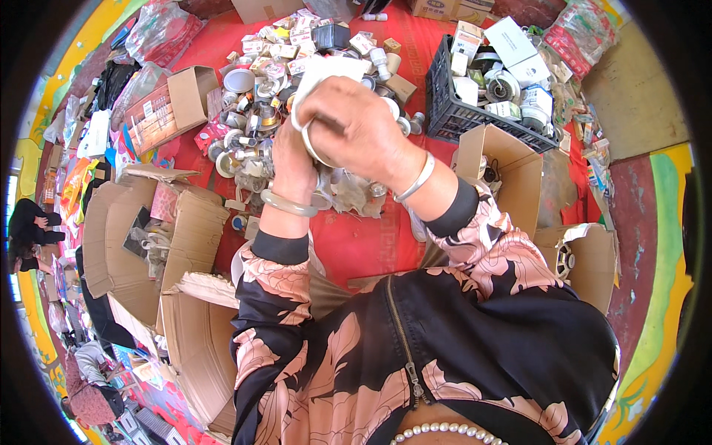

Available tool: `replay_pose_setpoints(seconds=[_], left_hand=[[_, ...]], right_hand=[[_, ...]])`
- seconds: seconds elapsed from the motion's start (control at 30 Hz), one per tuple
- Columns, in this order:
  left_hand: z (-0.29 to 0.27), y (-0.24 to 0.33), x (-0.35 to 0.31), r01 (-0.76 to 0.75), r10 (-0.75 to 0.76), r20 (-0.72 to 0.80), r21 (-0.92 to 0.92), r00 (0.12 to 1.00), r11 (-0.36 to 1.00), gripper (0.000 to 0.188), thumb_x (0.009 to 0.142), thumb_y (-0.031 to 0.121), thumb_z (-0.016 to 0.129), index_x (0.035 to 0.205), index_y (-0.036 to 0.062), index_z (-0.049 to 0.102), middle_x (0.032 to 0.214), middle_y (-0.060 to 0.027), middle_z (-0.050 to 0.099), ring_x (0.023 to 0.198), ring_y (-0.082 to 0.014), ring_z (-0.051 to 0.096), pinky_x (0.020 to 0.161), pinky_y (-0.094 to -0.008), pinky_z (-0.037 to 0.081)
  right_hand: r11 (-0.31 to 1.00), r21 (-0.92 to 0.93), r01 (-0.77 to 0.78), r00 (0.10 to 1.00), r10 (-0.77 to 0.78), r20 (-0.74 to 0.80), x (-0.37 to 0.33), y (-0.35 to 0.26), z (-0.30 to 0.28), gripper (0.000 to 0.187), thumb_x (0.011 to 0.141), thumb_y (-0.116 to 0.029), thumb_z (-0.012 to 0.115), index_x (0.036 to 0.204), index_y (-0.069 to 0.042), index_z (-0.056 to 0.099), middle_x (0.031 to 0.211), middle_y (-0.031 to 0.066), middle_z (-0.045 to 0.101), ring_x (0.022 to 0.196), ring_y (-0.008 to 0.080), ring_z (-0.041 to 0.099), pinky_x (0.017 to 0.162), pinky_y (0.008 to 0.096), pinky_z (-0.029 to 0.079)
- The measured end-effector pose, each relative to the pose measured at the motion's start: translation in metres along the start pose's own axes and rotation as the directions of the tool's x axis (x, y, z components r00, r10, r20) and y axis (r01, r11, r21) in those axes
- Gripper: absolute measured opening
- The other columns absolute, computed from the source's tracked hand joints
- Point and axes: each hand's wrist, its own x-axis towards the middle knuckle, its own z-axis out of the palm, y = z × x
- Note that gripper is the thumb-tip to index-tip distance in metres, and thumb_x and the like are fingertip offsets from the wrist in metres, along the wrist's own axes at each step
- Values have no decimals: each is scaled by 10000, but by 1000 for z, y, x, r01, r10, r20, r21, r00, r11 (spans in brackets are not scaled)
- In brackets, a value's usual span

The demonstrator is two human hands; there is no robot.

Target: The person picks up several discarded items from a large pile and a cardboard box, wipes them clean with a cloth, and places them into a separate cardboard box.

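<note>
**Two hands on a white piece above the pile**

Two hands meet at upper centre of the frame. The right hand [356, 126] wraps its grip around a white piece [326, 70], paper or card by the look of it, and a thin white ring [311, 144] curves beneath its fingers. The left hand [293, 159] presses up against the right from below; its grip is narrow, but what it holds I cannot tell. A pale bangle [288, 205] sits on the left wrist, a silver one [417, 178] on the right.

Behind the hands, a pile of small parts and little boxes [259, 96] lies on a red cloth [356, 245]. A black crate [463, 111] of boxes stands at upper right. Open cartons [512, 167] sit at right, flattened cardboard [148, 237] at left.
</note>
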Motion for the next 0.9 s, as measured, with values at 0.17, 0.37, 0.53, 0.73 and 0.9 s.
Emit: replay_pose_setpoints(seconds=[0.17,0.37,0.53,0.73,0.9], left_hand=[[-1,2,9,141,-285,-57,-766,957,627,321,893,197,378,1055,-42,518,944,-133,588,817,-197,587,698,-297,482],[6,-18,10,197,-296,40,-830,954,522,303,893,177,396,1067,-44,509,1001,-137,576,863,-196,581,756,-321,485],[-7,-16,3,141,-38,137,-975,990,170,362,880,246,430,1151,10,477,1051,-106,583,958,-222,571,854,-355,469],[-12,-40,13,-12,-71,-43,-921,997,389,323,857,176,503,1140,22,476,1021,-102,589,936,-216,568,863,-372,467],[-10,-24,9,101,-182,41,-936,982,338,387,890,301,355,1135,40,503,1129,-127,558,1027,-263,553,880,-420,465]], right_hand=[[988,6,-151,988,151,30,-8,9,-2,95,674,-18,532,760,-54,545,746,105,541,731,295,537,663,361,444],[992,77,-95,988,85,127,-4,7,-5,120,705,-15,553,820,-42,573,813,80,564,786,225,565,711,300,446],[483,847,-220,765,625,-158,3,63,-54,151,785,-44,540,928,-35,589,844,57,619,782,153,605,672,280,501],[117,984,-137,751,660,26,-7,80,-76,206,834,-111,521,1015,-18,548,938,127,621,828,237,631,665,359,542],[264,873,-410,785,590,190,6,49,-58,324,809,-49,526,1127,16,523,982,127,608,854,190,615,700,298,519]])
